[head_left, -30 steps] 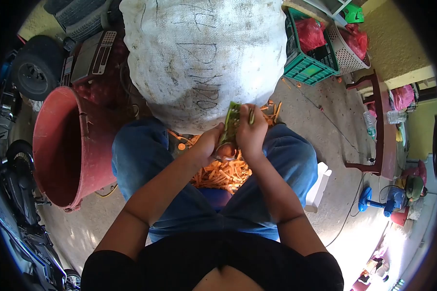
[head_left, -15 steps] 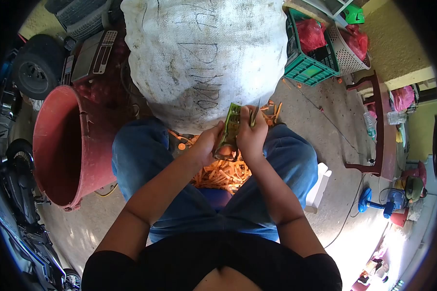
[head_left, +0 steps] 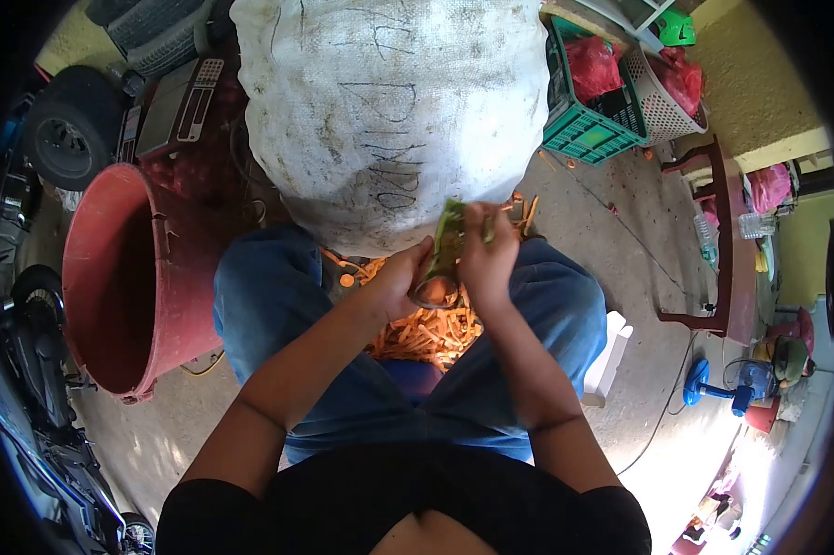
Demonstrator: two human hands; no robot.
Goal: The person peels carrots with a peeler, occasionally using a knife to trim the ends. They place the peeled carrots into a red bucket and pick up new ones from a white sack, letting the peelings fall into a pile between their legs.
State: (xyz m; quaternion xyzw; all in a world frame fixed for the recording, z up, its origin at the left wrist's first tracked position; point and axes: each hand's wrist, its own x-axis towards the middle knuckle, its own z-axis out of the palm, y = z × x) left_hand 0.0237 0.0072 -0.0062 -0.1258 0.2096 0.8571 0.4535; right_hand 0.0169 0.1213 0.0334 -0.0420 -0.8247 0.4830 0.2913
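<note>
My left hand [head_left: 405,277] is closed around a long green piece [head_left: 449,239], mottled and slotted along its length, with a rounded brownish lower end. It stands tilted between both hands, over my lap. My right hand [head_left: 489,254], smeared by motion, is closed at its right side on what looks like a small knife, its blade blurred now. Below them, orange strips [head_left: 426,335] lie heaped between my knees. Right behind the hands bulges a big white woven sack [head_left: 389,120] with dark handwriting.
A red tub [head_left: 181,305] lies tipped at my left, near a wheel [head_left: 65,139] and a motorcycle [head_left: 42,388]. A green crate [head_left: 597,134] and a white basket [head_left: 680,118] hold red bags. Beside my right knee is a white box [head_left: 606,361]; farther right, a blue fan [head_left: 713,388].
My right hand has shifted slightly right and up along the green piece and is now blurred. The thin blade that stuck up above it no longer shows plainly. My left hand keeps its hold.
</note>
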